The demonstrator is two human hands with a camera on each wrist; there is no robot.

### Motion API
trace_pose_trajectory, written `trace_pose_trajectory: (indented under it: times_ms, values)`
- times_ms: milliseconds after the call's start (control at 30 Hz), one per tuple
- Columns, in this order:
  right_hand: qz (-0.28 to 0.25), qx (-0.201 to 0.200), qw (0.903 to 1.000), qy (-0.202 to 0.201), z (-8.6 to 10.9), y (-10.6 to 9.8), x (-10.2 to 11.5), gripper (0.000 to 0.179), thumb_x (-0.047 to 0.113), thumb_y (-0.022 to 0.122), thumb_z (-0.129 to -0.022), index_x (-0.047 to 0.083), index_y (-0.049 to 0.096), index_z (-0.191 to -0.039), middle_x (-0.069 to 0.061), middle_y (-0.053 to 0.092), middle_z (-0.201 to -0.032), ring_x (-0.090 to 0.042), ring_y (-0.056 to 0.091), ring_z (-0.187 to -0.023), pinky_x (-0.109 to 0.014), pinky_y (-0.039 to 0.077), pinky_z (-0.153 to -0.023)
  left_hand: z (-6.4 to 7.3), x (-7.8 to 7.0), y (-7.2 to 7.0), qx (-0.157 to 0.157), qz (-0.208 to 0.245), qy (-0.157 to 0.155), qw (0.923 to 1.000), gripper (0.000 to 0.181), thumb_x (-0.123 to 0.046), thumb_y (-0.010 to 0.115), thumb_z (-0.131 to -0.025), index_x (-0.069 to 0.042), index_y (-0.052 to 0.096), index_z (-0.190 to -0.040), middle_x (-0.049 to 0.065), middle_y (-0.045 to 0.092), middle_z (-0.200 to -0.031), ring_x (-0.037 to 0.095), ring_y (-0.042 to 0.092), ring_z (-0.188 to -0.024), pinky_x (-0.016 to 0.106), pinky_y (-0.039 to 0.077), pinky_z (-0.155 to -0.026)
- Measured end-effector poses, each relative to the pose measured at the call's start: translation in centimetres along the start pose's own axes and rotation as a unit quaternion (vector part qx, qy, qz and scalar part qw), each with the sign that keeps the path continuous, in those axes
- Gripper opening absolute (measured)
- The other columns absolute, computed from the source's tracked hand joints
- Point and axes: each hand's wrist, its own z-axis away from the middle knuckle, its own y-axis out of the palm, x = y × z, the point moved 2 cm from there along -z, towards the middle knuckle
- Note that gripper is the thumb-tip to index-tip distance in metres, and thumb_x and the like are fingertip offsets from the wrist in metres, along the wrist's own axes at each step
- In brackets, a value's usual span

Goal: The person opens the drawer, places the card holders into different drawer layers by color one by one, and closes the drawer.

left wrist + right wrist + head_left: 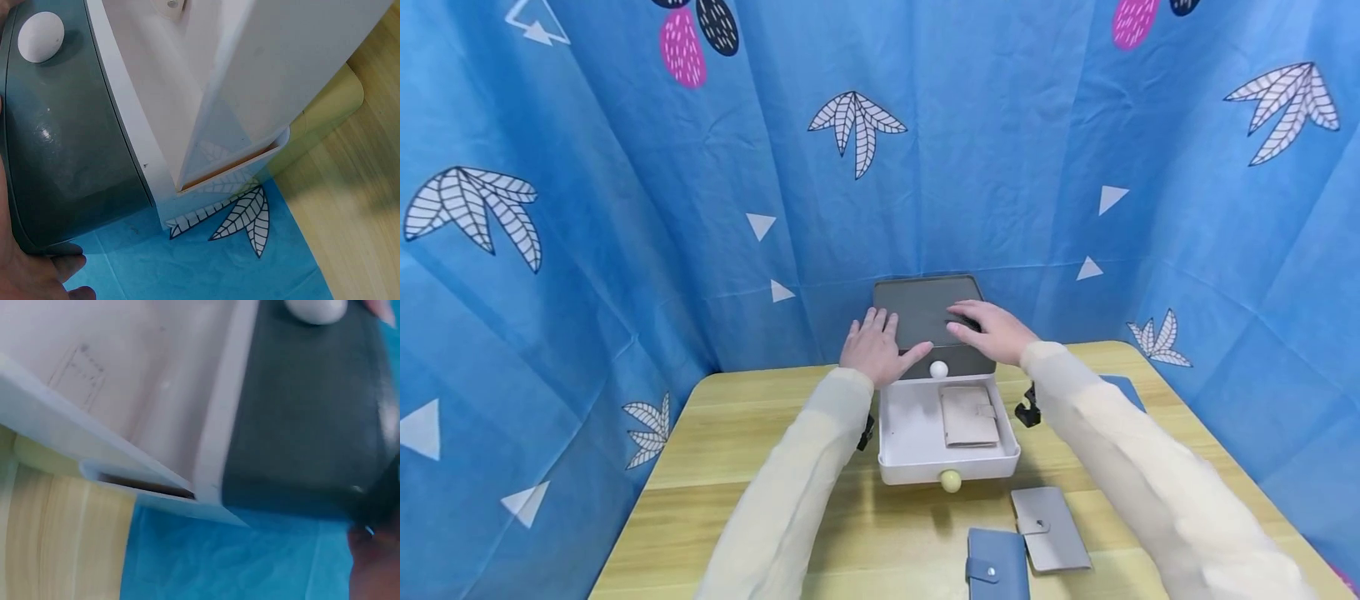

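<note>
A small chest has a dark grey top section (917, 308) with a white knob (939, 369). Below it, a white drawer (910, 475) with a yellow knob (951, 481) is pulled out. In this drawer lies a beige wallet (970, 417), its strap towards the right. My left hand (874, 350) rests with spread fingers on the left side of the grey section. Over the right side is my right hand (996, 332), thumb and fingers around a small black object (964, 320). The right wrist view is blurred, so the object's kind is unclear.
On the wooden table (737, 467), a blue wallet (998, 562) and a grey wallet (1051, 529) lie in front of the chest. Something flat and blue (1123, 390) is partly hidden behind the right sleeve. A blue patterned curtain (1000, 208) hangs behind and at both sides.
</note>
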Motion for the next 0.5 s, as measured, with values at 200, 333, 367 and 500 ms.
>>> trace_pose_trajectory:
  times_ms: [200, 333, 367, 500]
  values:
    - [-0.085, -0.031, 0.9959, 0.002, 2.9, -2.8, -1.6, 0.056, 0.048, 0.046, -0.099, 0.019, 0.042, -0.146, -0.008, 0.037, -0.151, -0.032, 0.032, -0.138, -0.057, 0.035, -0.103, -0.1, -0.3, -0.1, 0.001, 0.010, -0.001, 1.0000, 0.107, -0.087, 0.009, -0.080, -0.011, 0.025, -0.153, 0.009, 0.020, -0.159, 0.026, 0.008, -0.147, 0.048, 0.011, -0.117]
    - [-0.115, -0.041, 0.9925, 0.001, 5.2, -3.9, -3.2, 0.054, 0.042, 0.045, -0.101, 0.016, 0.038, -0.148, -0.012, 0.039, -0.149, -0.034, 0.036, -0.136, -0.057, 0.034, -0.104, 0.0, -0.3, 0.0, 0.002, 0.018, -0.003, 0.9998, 0.109, -0.088, 0.008, -0.078, -0.011, 0.025, -0.153, 0.009, 0.020, -0.159, 0.026, 0.008, -0.147, 0.047, 0.010, -0.117]
    - [-0.120, -0.044, 0.9917, 0.001, 5.7, -4.0, -3.6, 0.054, 0.040, 0.046, -0.102, 0.015, 0.037, -0.149, -0.013, 0.040, -0.148, -0.035, 0.038, -0.134, -0.056, 0.033, -0.104, 0.0, -0.2, 0.1, 0.002, 0.018, -0.003, 0.9998, 0.110, -0.088, 0.007, -0.077, -0.011, 0.025, -0.153, 0.009, 0.019, -0.159, 0.026, 0.008, -0.147, 0.047, 0.010, -0.117]
    - [-0.127, -0.053, 0.9904, 0.004, 7.7, -4.4, -4.7, 0.052, 0.034, 0.046, -0.102, 0.015, 0.036, -0.149, -0.014, 0.046, -0.143, -0.034, 0.046, -0.128, -0.051, 0.038, -0.102, -0.1, 0.1, 0.3, -0.001, 0.019, -0.006, 0.9998, 0.111, -0.089, 0.005, -0.076, -0.011, 0.025, -0.153, 0.010, 0.020, -0.159, 0.026, 0.008, -0.147, 0.047, 0.010, -0.117]
